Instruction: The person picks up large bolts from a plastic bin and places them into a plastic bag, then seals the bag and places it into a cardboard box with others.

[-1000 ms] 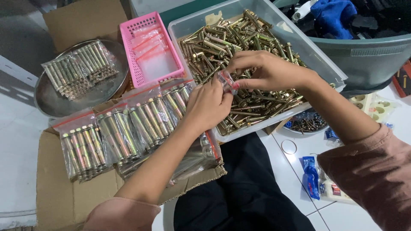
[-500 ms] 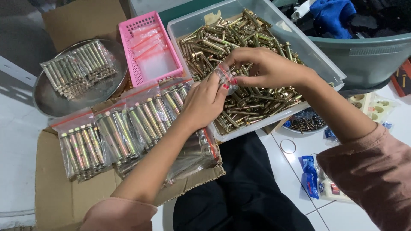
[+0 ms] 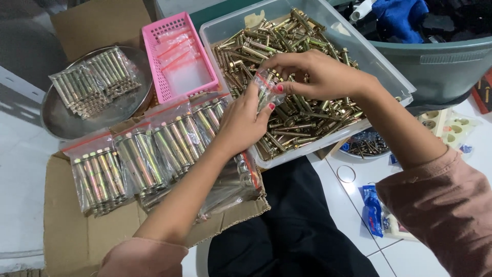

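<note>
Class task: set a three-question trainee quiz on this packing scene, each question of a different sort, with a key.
1. True or false: both hands pinch one small clear bag over the clear bin of loose bolts.
2. The pink basket holds: A) loose bolts B) empty zip bags C) a blue cloth.
3. What lies on the round metal tray?

Key:
1. True: left hand and right hand both grip it.
2. B.
3. A filled bag of bolts.
</note>
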